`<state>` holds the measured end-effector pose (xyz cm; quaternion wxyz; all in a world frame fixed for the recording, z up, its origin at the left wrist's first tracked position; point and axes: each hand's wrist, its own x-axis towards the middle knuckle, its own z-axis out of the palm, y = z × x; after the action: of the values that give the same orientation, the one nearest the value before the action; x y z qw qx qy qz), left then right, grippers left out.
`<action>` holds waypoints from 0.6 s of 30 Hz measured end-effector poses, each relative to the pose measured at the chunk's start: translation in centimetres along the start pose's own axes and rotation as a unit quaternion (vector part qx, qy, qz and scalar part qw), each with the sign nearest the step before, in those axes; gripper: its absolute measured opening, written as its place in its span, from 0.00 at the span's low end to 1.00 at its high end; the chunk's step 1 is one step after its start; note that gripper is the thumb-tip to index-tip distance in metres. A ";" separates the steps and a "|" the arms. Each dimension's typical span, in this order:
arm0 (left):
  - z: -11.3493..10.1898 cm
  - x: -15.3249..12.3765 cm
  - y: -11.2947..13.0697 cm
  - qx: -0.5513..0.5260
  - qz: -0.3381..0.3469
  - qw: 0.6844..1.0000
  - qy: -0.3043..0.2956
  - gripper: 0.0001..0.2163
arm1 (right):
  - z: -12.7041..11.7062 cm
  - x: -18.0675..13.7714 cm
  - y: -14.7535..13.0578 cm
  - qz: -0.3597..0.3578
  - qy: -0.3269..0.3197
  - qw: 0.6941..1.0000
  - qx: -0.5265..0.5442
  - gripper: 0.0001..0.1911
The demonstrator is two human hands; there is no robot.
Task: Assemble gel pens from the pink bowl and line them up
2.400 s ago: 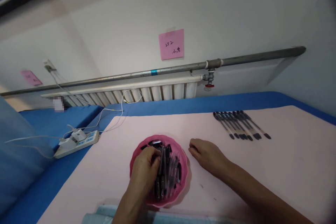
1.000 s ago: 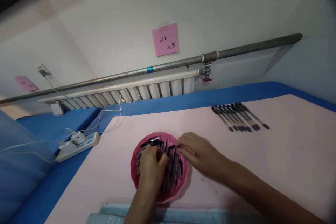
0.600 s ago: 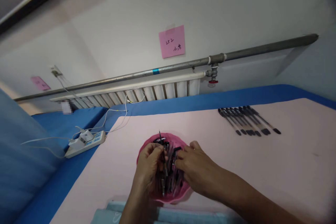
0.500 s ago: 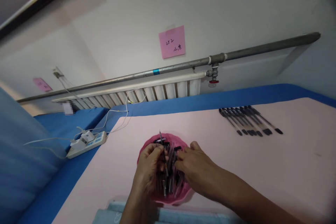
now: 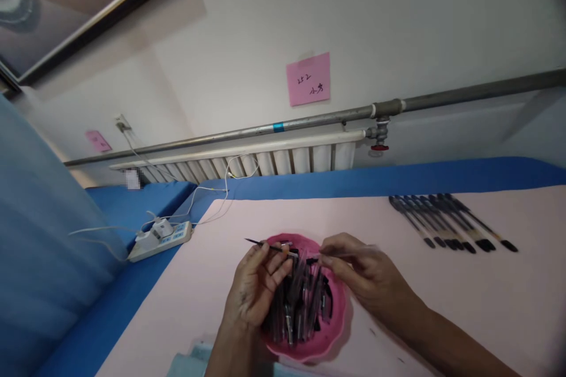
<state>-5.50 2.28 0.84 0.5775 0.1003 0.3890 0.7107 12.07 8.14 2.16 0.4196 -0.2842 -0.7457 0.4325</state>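
A thin dark refill [image 5: 275,248] is pinched in the loosely curled left hand [image 5: 256,283], and a clear tube [image 5: 360,250] in the right hand's [image 5: 369,271] closed fingertips, both near a pink bowl [image 5: 339,312] of pen parts [image 5: 294,306].

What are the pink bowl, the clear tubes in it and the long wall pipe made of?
The pink bowl looks like smooth plastic, with a slightly shiny, wavy moulded rim. The clear tubes are probably glossy plastic too: the bowl's pink seems to show through. The long wall pipe looks like metal, grey with a silvery sheen.
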 end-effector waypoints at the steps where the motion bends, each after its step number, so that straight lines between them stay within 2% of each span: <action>1: 0.1 0.0 0.0 -0.009 0.003 1.000 0.007 0.02 | 0.2 -0.1 0.0 0.027 0.013 0.998 0.047 0.08; 4: 0.5 -0.1 -0.4 -0.030 0.016 0.999 0.025 0.02 | 0.9 -0.3 -0.1 0.078 0.045 0.983 0.162 0.11; 8: 1.0 -0.2 -1.1 -0.036 0.005 0.999 0.020 0.03 | 1.3 -0.5 -0.2 0.101 0.061 0.964 0.237 0.11; 18: 1.2 -0.1 -1.5 -0.056 -0.022 0.997 0.051 0.06 | 1.3 -0.5 -0.3 0.105 0.063 0.961 0.249 0.10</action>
<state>-3.64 2.79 0.64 0.5772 0.0229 0.3795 0.7227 11.14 7.02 1.88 0.4758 -0.2738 -0.5525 0.6272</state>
